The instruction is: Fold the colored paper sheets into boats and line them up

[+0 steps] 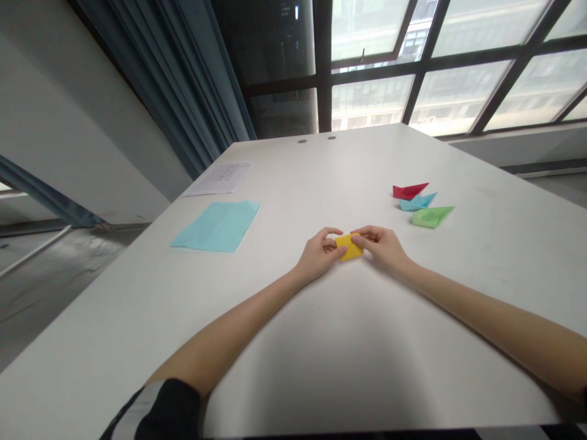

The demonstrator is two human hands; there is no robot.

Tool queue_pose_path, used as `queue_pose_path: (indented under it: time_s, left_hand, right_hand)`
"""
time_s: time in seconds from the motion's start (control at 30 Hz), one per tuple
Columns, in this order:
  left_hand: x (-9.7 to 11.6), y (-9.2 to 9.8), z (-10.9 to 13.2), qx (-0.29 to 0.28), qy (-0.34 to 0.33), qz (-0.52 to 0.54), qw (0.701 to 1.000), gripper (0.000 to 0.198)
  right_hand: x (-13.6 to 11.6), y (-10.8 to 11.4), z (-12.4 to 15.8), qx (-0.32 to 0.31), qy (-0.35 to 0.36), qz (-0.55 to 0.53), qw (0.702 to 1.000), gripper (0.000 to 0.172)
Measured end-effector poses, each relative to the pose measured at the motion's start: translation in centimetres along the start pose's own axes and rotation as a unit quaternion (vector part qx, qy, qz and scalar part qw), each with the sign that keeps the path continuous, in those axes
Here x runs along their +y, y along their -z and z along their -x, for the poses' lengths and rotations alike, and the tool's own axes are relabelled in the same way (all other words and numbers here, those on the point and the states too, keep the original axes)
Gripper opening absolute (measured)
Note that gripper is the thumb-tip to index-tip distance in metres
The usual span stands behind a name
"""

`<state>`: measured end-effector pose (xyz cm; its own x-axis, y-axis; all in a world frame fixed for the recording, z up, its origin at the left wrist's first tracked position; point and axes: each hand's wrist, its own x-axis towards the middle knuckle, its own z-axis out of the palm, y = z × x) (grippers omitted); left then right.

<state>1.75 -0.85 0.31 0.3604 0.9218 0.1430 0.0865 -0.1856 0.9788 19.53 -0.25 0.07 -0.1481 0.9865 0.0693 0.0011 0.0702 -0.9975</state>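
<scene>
A small folded yellow paper sits at the middle of the white table, held from both sides. My left hand pinches its left edge with thumb and fingers. My right hand pinches its right edge the same way. Both forearms stretch out over the table toward it. Part of the yellow paper is hidden under my fingers.
Three folded paper shapes lie to the right beyond my hands: red, light blue and green. A flat light-blue sheet lies at the left, a printed white sheet behind it. Windows and a blue curtain stand beyond the far edge.
</scene>
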Motion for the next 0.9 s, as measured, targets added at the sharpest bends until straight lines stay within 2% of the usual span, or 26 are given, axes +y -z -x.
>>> queue_pose_path:
  time_s: [0.07,0.2,0.33,0.43,0.53,0.77,0.9]
  left_hand:
    - [-0.2,0.0,-0.2,0.008,0.012,-0.009,1.0,0.025]
    - [-0.4,0.1,-0.3,0.023,0.02,0.012,0.999,0.029]
    - [-0.5,0.3,-0.5,0.077,0.01,0.043,0.996,0.03]
    - [-0.5,0.4,-0.6,0.102,0.002,0.063,0.993,0.029]
    - [-0.5,0.4,-0.6,0.103,-0.001,0.044,0.994,0.028]
    - [-0.6,0.6,-0.5,0.112,-0.047,-0.009,0.993,0.023]
    - [-0.8,0.7,-0.6,0.107,-0.059,-0.028,0.992,0.022]
  right_hand:
    - [-0.1,0.0,0.0,-0.007,0.001,0.003,1.0,0.031]
    - [-0.4,-0.2,0.0,-0.014,0.008,0.009,1.0,0.031]
    - [-0.3,-0.5,-0.1,-0.046,-0.009,0.019,0.999,0.041]
    - [-0.2,-0.5,-0.1,-0.075,-0.02,0.057,0.995,0.036]
    - [0.0,-0.3,-0.1,-0.078,-0.017,0.088,0.993,0.031]
    - [0.0,0.2,-0.3,-0.089,0.04,0.189,0.977,0.026]
    - [-0.8,0.0,-0.1,-0.047,0.081,0.179,0.979,0.029]
